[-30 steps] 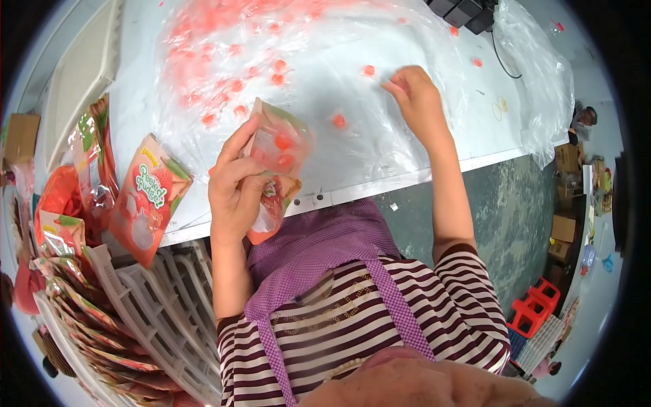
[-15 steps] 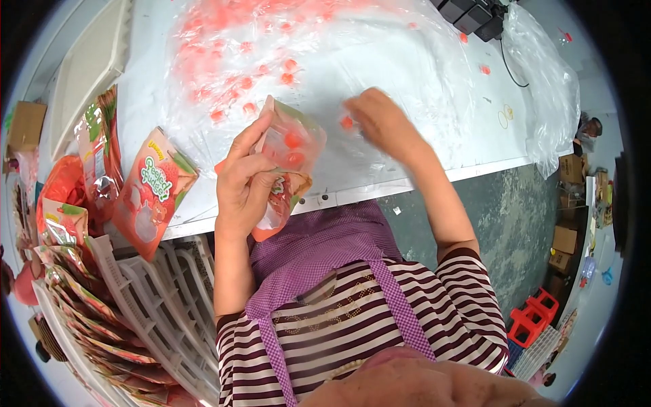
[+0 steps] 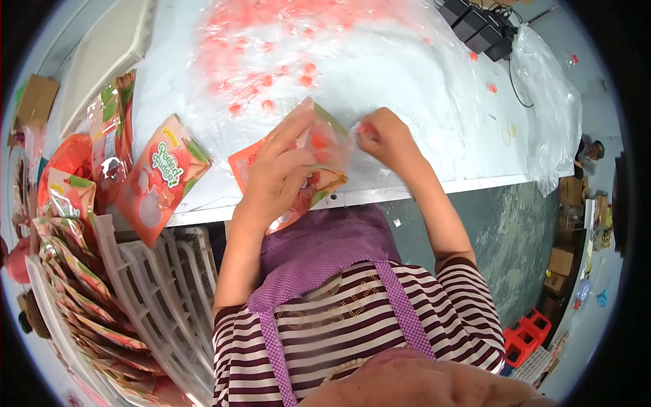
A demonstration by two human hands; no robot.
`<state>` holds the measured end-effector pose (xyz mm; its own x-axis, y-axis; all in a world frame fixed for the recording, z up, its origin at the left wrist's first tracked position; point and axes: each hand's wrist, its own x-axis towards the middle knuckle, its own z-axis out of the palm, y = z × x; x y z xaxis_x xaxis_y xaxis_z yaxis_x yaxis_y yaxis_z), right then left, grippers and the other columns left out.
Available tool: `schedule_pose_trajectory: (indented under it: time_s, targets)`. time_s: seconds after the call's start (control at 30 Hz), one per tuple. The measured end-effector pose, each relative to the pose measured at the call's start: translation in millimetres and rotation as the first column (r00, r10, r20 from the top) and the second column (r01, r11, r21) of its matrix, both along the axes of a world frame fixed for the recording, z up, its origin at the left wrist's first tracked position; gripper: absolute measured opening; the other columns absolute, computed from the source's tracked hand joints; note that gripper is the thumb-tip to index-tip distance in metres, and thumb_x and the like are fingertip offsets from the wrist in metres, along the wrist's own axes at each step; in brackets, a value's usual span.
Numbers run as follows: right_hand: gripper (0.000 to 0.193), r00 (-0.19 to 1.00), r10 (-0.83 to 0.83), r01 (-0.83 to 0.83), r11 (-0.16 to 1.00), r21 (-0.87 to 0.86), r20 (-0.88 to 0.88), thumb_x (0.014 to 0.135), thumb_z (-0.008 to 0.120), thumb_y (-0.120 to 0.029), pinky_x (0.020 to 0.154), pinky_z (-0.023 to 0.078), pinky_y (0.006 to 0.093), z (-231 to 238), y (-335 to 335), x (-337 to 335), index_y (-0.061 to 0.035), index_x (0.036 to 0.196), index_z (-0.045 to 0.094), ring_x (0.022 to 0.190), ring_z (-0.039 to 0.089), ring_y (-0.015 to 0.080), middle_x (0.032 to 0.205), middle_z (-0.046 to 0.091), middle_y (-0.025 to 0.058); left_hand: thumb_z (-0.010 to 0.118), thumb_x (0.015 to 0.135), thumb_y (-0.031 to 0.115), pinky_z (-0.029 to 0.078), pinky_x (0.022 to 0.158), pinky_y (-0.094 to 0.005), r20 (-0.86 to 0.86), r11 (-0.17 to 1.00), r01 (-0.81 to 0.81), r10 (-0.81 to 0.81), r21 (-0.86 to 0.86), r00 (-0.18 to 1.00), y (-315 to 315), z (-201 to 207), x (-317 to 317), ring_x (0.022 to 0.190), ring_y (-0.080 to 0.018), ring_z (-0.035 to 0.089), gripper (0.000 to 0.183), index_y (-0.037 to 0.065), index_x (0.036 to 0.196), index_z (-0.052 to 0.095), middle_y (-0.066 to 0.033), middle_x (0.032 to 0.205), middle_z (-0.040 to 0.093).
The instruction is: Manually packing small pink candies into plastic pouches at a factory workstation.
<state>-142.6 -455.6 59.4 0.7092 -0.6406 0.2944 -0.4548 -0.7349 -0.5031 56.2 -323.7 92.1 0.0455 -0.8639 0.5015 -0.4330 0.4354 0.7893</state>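
My left hand (image 3: 279,169) is closed around a red-orange plastic candy pouch (image 3: 293,211) with a green edge, held tilted above the near edge of the table. Several red candies (image 3: 319,140) show through its clear part. Right beside the pouch's right side, my right hand (image 3: 389,141) pinches a small clear-wrapped red candy (image 3: 367,129). My fingers partly cover that candy. Farther back, many loose wrapped red candies (image 3: 306,80) lie on a clear plastic sheet (image 3: 386,64). To the left, a similar printed pouch (image 3: 161,178) rests at the table's edge.
At my left, white plastic crates (image 3: 146,288) stand below the table, with a row of stacked pouches (image 3: 95,298) beside them. A white tray (image 3: 102,61) lies at the far left. Black boxes (image 3: 478,30) with a cable and crumpled clear plastic (image 3: 550,95) occupy the far right.
My right hand has drawn in from the table to the pouch, now with a candy in its fingers. My left hand has tilted the pouch toward the right. The whole view has shifted slightly.
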Motion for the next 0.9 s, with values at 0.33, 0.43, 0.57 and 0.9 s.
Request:
schedule_pose_trajectory:
  time_s: [0.33, 0.43, 0.57, 0.9]
  targets:
    - [0.024, 0.959, 0.239, -0.255, 0.962, 0.095, 0.155, 0.075, 0.067, -0.011, 0.071, 0.046, 0.0286, 70, 24, 25, -0.0058, 0.098, 0.060, 0.085, 0.055, 0.0227, 0.090, 0.056, 0.0080, 0.060, 0.071, -0.006, 0.036, 0.098, -0.0409, 0.053, 0.999, 0.020, -0.022, 0.034, 0.998, -2, 4, -3, 0.125, -0.0365, 0.038, 0.012, 0.001, 0.079, 0.056, -0.0191, 0.134, 0.042]
    - [0.029, 0.953, 0.213, -0.250, 0.955, 0.161, 0.216, 0.080, 0.064, -0.020, 0.074, 0.045, 0.0292, 73, 26, 32, -0.0044, 0.104, 0.058, 0.089, 0.054, 0.0234, 0.096, 0.056, 0.0093, 0.062, 0.071, -0.004, 0.037, 0.097, -0.0401, 0.051, 1.000, 0.031, -0.031, -0.001, 0.998, -1, 3, -2, 0.125, -0.0359, 0.039, 0.011, 0.001, 0.079, 0.055, -0.0189, 0.136, 0.040]
    - [0.043, 0.804, 0.292, -0.362, 0.931, 0.039, 0.517, 0.085, 0.058, -0.039, 0.080, 0.045, 0.0344, 64, 34, 48, -0.0024, 0.108, 0.057, 0.091, 0.053, 0.0271, 0.103, 0.055, 0.0124, 0.062, 0.074, -0.002, 0.037, 0.097, -0.0387, -0.021, 0.999, 0.033, -0.032, 0.015, 0.999, 4, 3, 0, 0.126, -0.0361, 0.039, 0.013, 0.003, 0.084, 0.055, -0.0208, 0.137, 0.038]
    - [0.043, 0.827, 0.526, -0.542, 0.840, 0.032, 0.201, 0.072, 0.070, -0.027, 0.092, 0.041, 0.0403, 76, 53, 41, -0.0050, 0.107, 0.058, 0.108, 0.049, 0.0313, 0.114, 0.056, 0.0102, 0.060, 0.077, 0.000, 0.033, 0.102, -0.0426, -0.214, 0.997, 0.071, -0.062, 0.033, 0.975, 25, 16, 8, 0.122, -0.0357, 0.043, 0.008, 0.004, 0.082, 0.056, -0.0211, 0.134, 0.042]
